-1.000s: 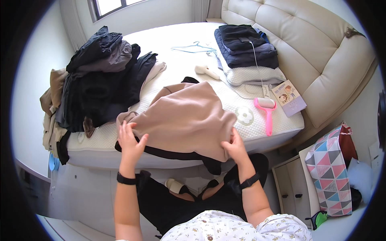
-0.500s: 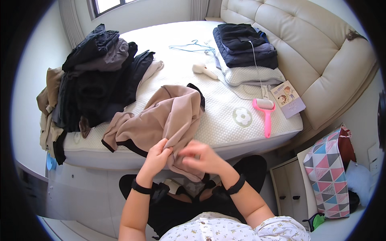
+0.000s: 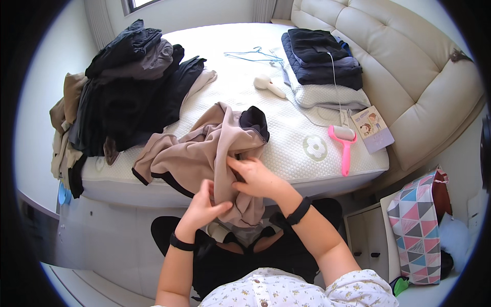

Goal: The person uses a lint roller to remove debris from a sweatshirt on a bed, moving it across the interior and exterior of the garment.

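A tan garment with black edging [image 3: 199, 148] lies rumpled on the white mattress [image 3: 291, 125], its near end hanging over the side. At its five o'clock, the right hand [image 3: 258, 177] has its fingertips in a fold; at six, the left hand [image 3: 200, 211] sits with thumb and fingers apart. Around the garment: a heap of dark clothes [image 3: 123, 107] at ten, a blue hanger [image 3: 255, 58] at one, folded dark clothes [image 3: 322, 66] on a pillow [image 3: 332, 95] at two, a pink-handled lint roller [image 3: 346, 156] at three, and a triangle-patterned bag [image 3: 417, 225] at four.

Bright daylight, window [image 3: 141, 3] glaring; far mattress [image 3: 204, 42] washed out; edges bowed, corners black.
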The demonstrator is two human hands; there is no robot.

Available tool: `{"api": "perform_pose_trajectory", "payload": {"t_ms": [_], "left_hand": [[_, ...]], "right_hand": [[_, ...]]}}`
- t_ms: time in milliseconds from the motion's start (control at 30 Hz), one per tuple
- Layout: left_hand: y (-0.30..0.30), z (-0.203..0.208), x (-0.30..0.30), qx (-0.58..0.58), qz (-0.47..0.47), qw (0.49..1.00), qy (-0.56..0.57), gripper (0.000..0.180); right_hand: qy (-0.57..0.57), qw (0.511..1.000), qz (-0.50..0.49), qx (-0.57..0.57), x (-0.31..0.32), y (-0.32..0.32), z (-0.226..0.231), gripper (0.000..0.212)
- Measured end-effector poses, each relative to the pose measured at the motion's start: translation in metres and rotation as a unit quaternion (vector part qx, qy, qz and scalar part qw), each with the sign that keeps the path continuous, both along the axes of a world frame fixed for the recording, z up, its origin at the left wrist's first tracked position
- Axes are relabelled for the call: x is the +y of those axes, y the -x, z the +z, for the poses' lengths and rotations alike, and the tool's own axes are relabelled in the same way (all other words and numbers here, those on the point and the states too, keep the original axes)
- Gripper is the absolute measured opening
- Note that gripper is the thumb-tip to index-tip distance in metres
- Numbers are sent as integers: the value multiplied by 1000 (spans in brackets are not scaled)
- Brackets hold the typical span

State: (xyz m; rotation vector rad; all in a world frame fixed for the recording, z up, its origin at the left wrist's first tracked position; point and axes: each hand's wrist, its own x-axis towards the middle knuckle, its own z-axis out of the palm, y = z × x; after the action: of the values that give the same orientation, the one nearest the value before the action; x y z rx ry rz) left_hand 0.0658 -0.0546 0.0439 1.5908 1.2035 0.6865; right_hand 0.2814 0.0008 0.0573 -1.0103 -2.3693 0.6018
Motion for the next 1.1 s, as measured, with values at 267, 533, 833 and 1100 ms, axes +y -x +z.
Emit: {"api": "perform_pose_trajectory", "payload": {"t_ms": [267, 533, 833, 1100], "left_hand": [[-10, -42, 34, -406, 183, 864, 236, 39], [-10, -12, 38, -573, 179, 764, 236, 37], [-28, 64, 32, -564, 30, 820, 94, 44], [8, 38, -6, -362, 206, 909, -26, 31]], "right_hand": [[93, 990, 63, 83, -14, 22, -18, 45], [85, 991, -11, -103, -3, -2, -24, 15], [316, 940, 80, -98, 0, 0, 25, 39], [334, 932, 113, 86, 15, -10, 47, 43]]}}
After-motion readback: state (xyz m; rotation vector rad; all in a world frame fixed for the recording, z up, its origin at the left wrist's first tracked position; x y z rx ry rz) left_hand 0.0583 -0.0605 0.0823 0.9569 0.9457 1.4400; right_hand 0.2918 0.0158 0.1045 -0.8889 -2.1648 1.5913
